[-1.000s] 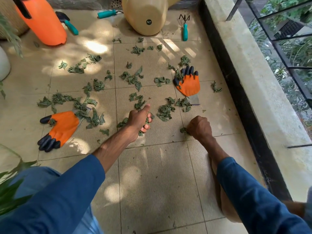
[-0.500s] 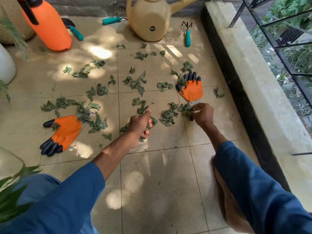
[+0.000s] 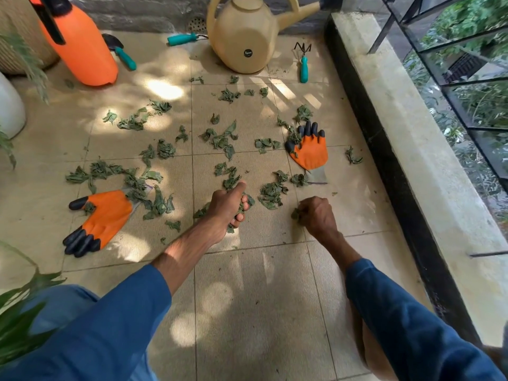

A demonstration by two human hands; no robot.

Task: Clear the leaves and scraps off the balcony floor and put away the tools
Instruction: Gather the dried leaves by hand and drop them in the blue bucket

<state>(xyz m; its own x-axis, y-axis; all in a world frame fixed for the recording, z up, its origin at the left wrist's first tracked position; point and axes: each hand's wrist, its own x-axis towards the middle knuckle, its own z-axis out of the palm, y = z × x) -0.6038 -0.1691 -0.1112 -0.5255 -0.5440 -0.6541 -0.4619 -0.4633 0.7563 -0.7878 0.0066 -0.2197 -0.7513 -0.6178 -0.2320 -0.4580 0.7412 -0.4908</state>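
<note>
— What are my hands holding?

— Your left hand point(image 3: 228, 209) is clenched round a bunch of leaves point(image 3: 243, 202), thumb pointing forward. Your right hand point(image 3: 317, 215) is curled low over the floor tiles point(image 3: 264, 270), and its fingertips pinch a small leaf scrap point(image 3: 295, 214).

— Where's the rest of the litter?

— A small pile point(image 3: 270, 192) lies between your hands, slightly ahead of them. More scraps point(image 3: 220, 140) are scattered ahead of your left hand and out to its left.

— And the tools?

— One orange glove point(image 3: 105, 215) lies left of your left hand, with leaves over its cuff. The other glove point(image 3: 310, 151) lies ahead of your right hand. Well beyond both hands are the hand rake point(image 3: 303, 66), the watering can point(image 3: 242, 42), a teal-handled tool point(image 3: 182, 39) and a trowel point(image 3: 123, 55) touching the orange sprayer point(image 3: 82, 50).
</note>
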